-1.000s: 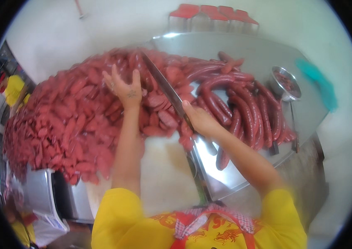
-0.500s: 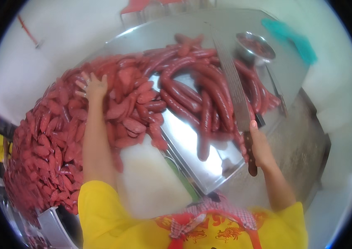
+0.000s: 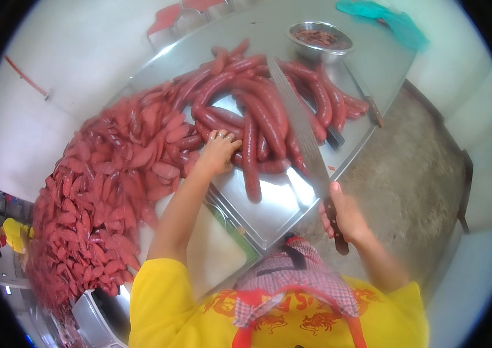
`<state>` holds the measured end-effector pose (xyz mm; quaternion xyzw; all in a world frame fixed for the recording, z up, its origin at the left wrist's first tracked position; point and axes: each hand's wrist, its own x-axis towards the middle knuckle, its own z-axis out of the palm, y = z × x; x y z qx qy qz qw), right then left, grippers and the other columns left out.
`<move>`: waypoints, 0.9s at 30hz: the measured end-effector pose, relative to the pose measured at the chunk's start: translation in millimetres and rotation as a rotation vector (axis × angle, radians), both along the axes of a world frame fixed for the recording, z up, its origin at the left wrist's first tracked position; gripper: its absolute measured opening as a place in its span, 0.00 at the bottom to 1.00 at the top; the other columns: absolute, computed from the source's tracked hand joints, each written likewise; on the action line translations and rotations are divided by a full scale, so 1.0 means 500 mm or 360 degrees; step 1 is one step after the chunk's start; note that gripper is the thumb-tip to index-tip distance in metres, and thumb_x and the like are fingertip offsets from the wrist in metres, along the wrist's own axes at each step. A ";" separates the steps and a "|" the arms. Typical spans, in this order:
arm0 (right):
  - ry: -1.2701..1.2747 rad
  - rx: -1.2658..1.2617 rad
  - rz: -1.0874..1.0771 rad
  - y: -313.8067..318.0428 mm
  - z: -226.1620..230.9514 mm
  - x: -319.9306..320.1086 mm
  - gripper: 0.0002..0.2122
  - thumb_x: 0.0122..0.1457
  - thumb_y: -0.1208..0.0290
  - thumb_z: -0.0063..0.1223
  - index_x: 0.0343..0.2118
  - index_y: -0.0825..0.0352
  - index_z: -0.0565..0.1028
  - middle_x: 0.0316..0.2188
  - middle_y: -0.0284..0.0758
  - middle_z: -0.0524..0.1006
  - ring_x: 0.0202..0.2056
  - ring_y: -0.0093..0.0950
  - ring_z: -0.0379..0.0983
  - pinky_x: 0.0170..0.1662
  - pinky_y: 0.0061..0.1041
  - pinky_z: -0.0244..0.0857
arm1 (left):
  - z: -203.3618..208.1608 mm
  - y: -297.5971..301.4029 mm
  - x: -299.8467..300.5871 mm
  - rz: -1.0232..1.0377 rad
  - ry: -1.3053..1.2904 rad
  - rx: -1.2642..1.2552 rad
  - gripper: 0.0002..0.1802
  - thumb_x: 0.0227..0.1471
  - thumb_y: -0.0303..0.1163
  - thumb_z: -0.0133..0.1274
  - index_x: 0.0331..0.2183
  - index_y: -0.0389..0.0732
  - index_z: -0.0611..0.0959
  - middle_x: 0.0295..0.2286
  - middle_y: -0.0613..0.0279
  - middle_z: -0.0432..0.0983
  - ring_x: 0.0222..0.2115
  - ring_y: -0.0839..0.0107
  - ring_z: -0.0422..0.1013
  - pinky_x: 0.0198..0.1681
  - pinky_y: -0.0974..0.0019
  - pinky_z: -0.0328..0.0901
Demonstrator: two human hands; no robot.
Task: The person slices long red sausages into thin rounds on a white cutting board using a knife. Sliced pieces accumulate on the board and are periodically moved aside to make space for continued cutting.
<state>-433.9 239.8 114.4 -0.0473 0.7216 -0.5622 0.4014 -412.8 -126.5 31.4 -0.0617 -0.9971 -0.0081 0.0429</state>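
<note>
My right hand point(image 3: 344, 213) is closed around the brown riveted handle of a long, broad knife point(image 3: 303, 119), its blade pointing away over the sausages. My left hand point(image 3: 221, 152) rests at the near left side of a heap of long red sausages point(image 3: 267, 110), fingers curled over one sausage point(image 3: 272, 166). The sausages lie on a shiny metal tray point(image 3: 266, 223). Left of them spreads a large mound of sausage slices cut on a slant point(image 3: 101, 203). A white cutting board point(image 3: 217, 252) lies between the mound and my body.
A steel bowl point(image 3: 339, 54) with reddish pieces stands at the far right, near a teal plastic bag point(image 3: 388, 22). A second knife point(image 3: 375, 111) lies by the table's right edge. A metal container point(image 3: 92, 319) sits at lower left, and red stools point(image 3: 164, 17) are beyond the table.
My left hand has moved right and nearer, from over the slices to a sausage, its spread fingers now curled. The knife, still in my right hand, has shifted slightly. The view has turned.
</note>
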 end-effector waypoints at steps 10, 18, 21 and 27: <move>0.0134 -0.0010 0.0346 -0.016 0.007 0.008 0.34 0.63 0.36 0.26 0.25 0.69 0.70 0.12 0.33 0.67 0.11 0.23 0.62 0.15 0.22 0.55 | 0.186 0.134 0.138 0.0072 -0.0288 -0.0022 0.26 0.40 0.49 0.60 0.35 0.39 0.72 0.22 0.49 0.76 0.26 0.45 0.74 0.33 0.50 0.67; 0.0172 0.0053 0.0892 -0.087 0.004 0.060 0.30 0.66 0.43 0.26 0.25 0.69 0.70 0.13 0.32 0.67 0.12 0.22 0.62 0.17 0.21 0.55 | 0.202 0.188 0.490 0.0835 -0.0565 0.0950 0.30 0.45 0.60 0.59 0.35 0.42 0.78 0.20 0.53 0.75 0.22 0.52 0.73 0.27 0.56 0.65; 0.0141 0.0133 0.1130 -0.115 -0.006 0.090 0.30 0.66 0.44 0.29 0.25 0.69 0.71 0.13 0.31 0.67 0.13 0.20 0.63 0.18 0.21 0.57 | 0.170 0.177 0.643 0.1204 -0.0537 0.1444 0.24 0.47 0.52 0.60 0.35 0.41 0.81 0.22 0.52 0.76 0.26 0.52 0.72 0.32 0.55 0.65; 0.0224 0.0311 0.1588 -0.173 -0.042 0.151 0.31 0.67 0.44 0.30 0.26 0.71 0.73 0.14 0.33 0.69 0.16 0.23 0.66 0.22 0.25 0.61 | 0.075 0.201 0.809 0.1482 0.0090 0.0814 0.17 0.47 0.41 0.59 0.36 0.40 0.82 0.29 0.53 0.76 0.36 0.55 0.70 0.44 0.56 0.62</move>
